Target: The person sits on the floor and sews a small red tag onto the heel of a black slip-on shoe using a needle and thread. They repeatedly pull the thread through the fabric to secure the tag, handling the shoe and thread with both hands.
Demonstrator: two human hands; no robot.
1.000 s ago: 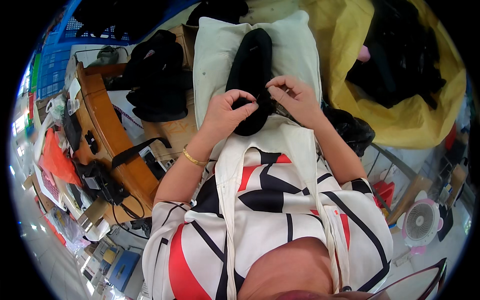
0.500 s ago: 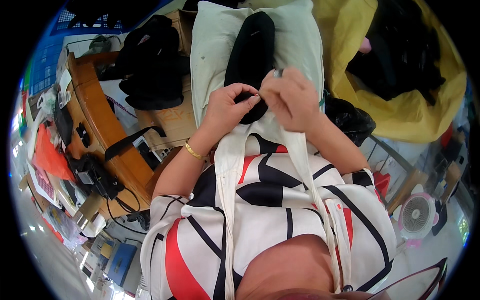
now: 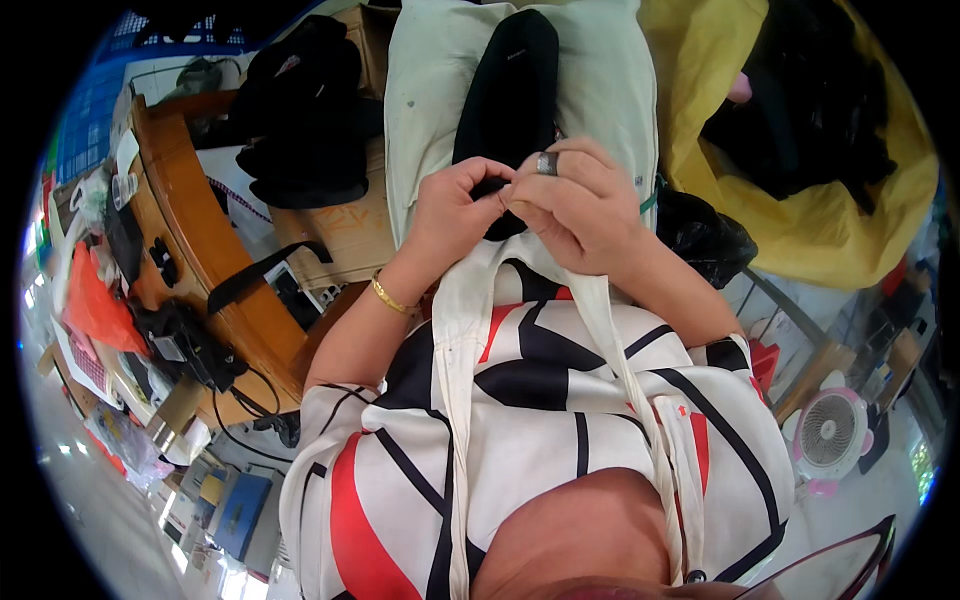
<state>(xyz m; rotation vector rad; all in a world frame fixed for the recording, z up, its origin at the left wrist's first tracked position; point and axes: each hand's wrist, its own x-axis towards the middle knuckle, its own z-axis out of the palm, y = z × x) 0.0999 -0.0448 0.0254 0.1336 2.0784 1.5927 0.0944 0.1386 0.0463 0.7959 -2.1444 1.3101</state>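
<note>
Seemingly both hands pinching black garment.

I see a pale padded board running away from me at centre, with a black garment lying lengthwise on it. To the left, a wooden table carries black clothing at its far end and black devices nearer.

A long black garment lies lengthwise on a pale padded board, its near end pinched up.
</note>
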